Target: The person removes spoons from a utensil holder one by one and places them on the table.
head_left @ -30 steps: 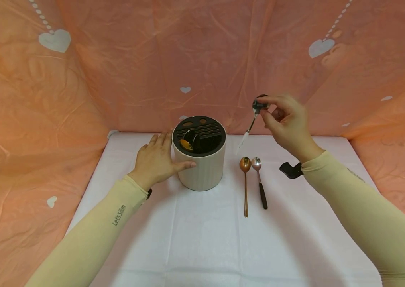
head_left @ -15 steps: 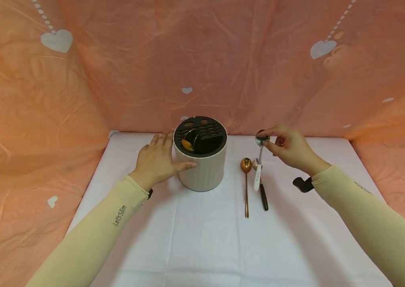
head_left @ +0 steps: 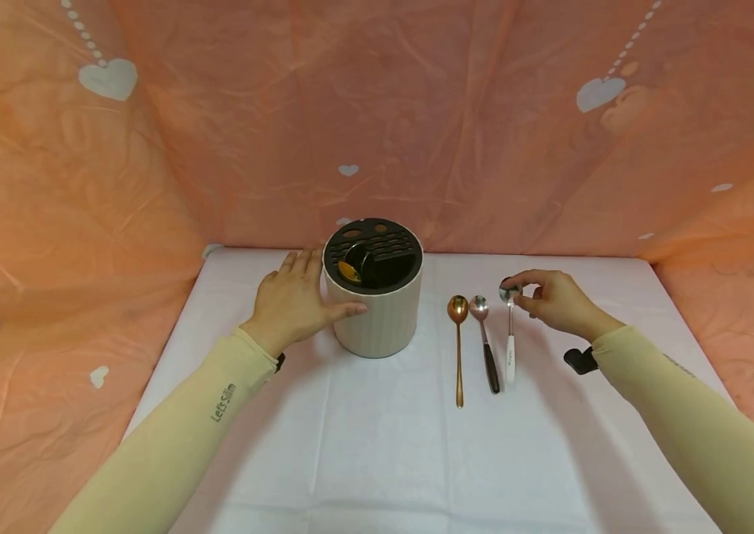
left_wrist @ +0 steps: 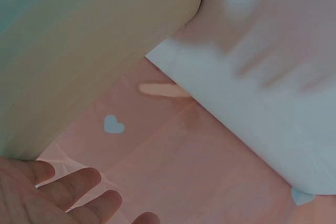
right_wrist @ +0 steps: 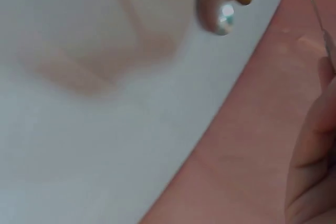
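Observation:
My left hand (head_left: pixel 293 300) rests with straight fingers against the left side of a cream utensil holder (head_left: pixel 377 326) with a black slotted top. In the left wrist view its fingertips (left_wrist: pixel 86 177) lie at the holder's wall (left_wrist: pixel 94 51). My right hand (head_left: pixel 557 304) pinches the bowl of a white-handled spoon (head_left: pixel 510 360), its handle pointing toward me. Left of it lie a black-handled spoon (head_left: pixel 490 367) and a copper-coloured spoon (head_left: pixel 459 356), bowls away from me. In the right wrist view the right hand (right_wrist: pixel 315 156) is partly cut off.
Several utensil heads (head_left: pixel 350 271), one gold, stick up in the holder's top. A white cloth (head_left: pixel 384 445) covers the table. Pink-orange fabric (head_left: pixel 390 111) with white hearts hangs close behind and at both sides.
My right hand has come down and to the right with the white-handled spoon, which has swung from slanting beside the holder to lying alongside the other spoons. The left hand stays on the holder.

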Motion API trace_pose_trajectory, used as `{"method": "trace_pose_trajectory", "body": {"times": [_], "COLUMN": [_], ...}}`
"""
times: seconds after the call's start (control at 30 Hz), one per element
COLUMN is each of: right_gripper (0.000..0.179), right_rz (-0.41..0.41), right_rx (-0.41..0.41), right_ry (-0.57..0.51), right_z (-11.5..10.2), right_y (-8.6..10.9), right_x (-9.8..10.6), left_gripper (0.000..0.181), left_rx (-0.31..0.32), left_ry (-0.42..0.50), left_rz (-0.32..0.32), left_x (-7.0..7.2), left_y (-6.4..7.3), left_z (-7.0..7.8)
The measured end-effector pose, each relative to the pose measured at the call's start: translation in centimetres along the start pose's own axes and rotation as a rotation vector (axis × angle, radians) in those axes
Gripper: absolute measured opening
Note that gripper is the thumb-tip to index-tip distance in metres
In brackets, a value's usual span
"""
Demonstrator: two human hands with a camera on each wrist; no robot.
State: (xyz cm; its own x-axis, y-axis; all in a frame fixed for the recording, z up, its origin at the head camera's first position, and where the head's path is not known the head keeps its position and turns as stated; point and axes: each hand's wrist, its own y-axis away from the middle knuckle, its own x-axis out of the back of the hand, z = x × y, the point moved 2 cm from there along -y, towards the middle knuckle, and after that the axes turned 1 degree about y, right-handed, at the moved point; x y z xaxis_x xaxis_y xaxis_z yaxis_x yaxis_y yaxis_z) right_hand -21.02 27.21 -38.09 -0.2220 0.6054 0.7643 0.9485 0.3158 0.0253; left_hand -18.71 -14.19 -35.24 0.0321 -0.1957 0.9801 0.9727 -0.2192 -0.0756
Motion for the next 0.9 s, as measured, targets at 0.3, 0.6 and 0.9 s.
{"method": "trace_pose_trajectory", "body": {"times": [0.3,0.6,0.9], "right_gripper": [0.025,0.024,0.025], "right_rz": [-0.004,-0.034,-0.027], "right_rx": [-0.040,-0.044,-0.063], "right_ry": [-0.024,-0.017,-0.016], "right_z": [2.6,3.6,4.7], "right_y": [-0.8,-1.1,-1.4], "right_x": [-1.1,-1.9,-2.9], "left_gripper": [0.134,0.132,0.134], "left_rx": [-0.007,-0.008,-0.011], "left_ry": [-0.001,-0.001,-0.010], "left_rz": [0.003,0.005,0.009], "left_x": [-0.1,0.0,-0.1], "left_y": [0.0,0.0,0.0], "left_z": [0.0,0.0,0.0]}}
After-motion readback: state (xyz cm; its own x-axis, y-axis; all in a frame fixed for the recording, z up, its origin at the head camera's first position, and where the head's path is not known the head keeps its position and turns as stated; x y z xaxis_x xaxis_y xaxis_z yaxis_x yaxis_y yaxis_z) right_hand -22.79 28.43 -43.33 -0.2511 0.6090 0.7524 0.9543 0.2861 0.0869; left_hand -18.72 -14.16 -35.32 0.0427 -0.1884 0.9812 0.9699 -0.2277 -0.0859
